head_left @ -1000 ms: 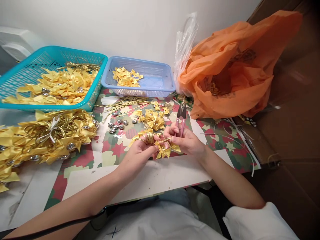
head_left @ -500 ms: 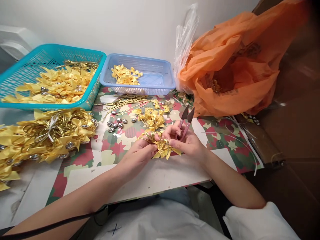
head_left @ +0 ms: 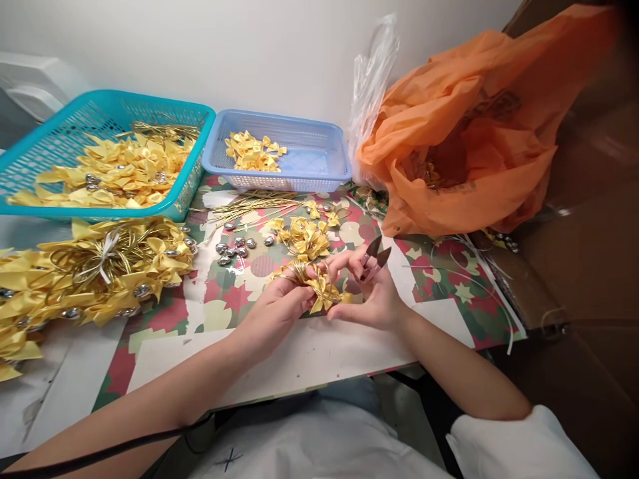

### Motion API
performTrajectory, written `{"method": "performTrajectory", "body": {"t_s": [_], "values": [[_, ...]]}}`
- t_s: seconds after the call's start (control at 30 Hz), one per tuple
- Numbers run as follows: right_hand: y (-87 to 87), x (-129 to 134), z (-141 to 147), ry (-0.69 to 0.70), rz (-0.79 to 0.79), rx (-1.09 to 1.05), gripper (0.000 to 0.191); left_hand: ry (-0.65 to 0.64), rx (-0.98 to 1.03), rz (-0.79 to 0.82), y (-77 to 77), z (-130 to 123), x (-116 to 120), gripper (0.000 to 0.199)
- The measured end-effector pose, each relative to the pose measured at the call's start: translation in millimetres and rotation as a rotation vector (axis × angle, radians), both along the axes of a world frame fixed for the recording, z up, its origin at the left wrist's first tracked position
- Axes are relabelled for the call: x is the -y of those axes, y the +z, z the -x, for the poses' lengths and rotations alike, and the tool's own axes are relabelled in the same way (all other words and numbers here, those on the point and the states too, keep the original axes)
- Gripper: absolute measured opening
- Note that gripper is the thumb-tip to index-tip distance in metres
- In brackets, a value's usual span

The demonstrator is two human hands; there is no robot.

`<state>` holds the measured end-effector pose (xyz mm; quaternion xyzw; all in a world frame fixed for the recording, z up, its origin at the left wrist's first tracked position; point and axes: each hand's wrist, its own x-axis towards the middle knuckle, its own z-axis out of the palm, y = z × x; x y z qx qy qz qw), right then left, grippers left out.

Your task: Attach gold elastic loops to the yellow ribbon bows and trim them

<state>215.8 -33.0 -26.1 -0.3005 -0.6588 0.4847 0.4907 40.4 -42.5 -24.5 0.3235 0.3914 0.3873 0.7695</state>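
Observation:
My left hand (head_left: pixel 274 313) is closed on a bunch of yellow ribbon bows (head_left: pixel 324 291) with loops of gold cord. In my right hand (head_left: pixel 377 304), a pair of thread snips (head_left: pixel 378 258) is tucked among the fingers, dark blades pointing up. The right thumb and index finger are spread beside the bunch, close to its right side. Just beyond both hands, a small pile of yellow bows (head_left: pixel 308 238) lies on the patterned table covering. Several silver jingle bells (head_left: pixel 241 251) sit to the left of that pile.
A teal basket (head_left: pixel 192 174) of bows and a blue basket (head_left: pixel 284 179) stand at the back. Gold cords (head_left: pixel 252 206) lie before them. A tied bundle of bows (head_left: pixel 164 258) is at left. An orange bag (head_left: pixel 464 206) slumps at right, near white ties (head_left: pixel 492 269).
My right thumb and index finger have opened apart and shifted off the bow. The snips have tipped lower and to the right. My left hand keeps its hold.

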Motion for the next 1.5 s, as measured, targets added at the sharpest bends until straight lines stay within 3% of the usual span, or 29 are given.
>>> {"method": "performTrajectory", "body": {"t_s": [0.2,0.4,0.5,0.6,0.7,0.87,1.0,1.17,1.23,1.33,1.43,1.5], "values": [[-3.0,4.7,3.9,-0.166,0.034,0.186,0.047,0.062,-0.05,-0.021,-1.0,0.8,-1.3,0.018],[4.5,-2.9,-2.9,-0.209,0.066,0.125,0.041,0.118,-0.145,-0.12,-0.1,0.9,0.5,0.022],[7.7,-7.1,-10.1,-0.351,0.047,0.09,0.038,0.116,-0.065,-0.09,-0.4,2.3,0.2,0.025],[7.1,-5.9,-9.3,-0.411,0.038,0.075,0.038,0.032,0.031,-0.042,-0.2,3.6,1.8,0.028],[3.3,0.7,0.7,-0.374,-0.02,0.092,0.039,-0.03,0.014,-0.054,0.6,3.2,4.8,0.033],[-5.2,9.8,14.1,-0.325,-0.098,0.219,0.035,-0.026,-0.056,-0.042,-0.6,3.0,5.9,0.037],[-7.5,9.2,15.0,-0.304,-0.279,0.265,0.038,-0.075,-0.085,-0.043,-3.0,4.0,6.2,0.037],[-0.4,7.4,9.0,-0.171,-0.459,0.293,0.036,-0.073,-0.06,0.01,-2.5,4.3,7.6,0.04],[2.0,5.2,3.1,-0.192,-0.435,0.268,0.032,-0.103,-0.012,0.039,-0.5,4.6,7.4,0.04],[-0.5,-3.9,-6.3,-0.368,-0.276,0.228,0.033,-0.185,0.095,0.115,3.9,6.3,6.6,0.039],[-8.6,-18.3,-12.0,-0.568,-0.084,0.4,0.037,-0.214,0.212,0.214,8.7,9.2,5.4,0.034],[-13.7,-26.3,-12.6,-0.588,0.0,0.545,0.036,-0.244,0.281,0.247,10.9,11.2,4.5,0.032]]}}
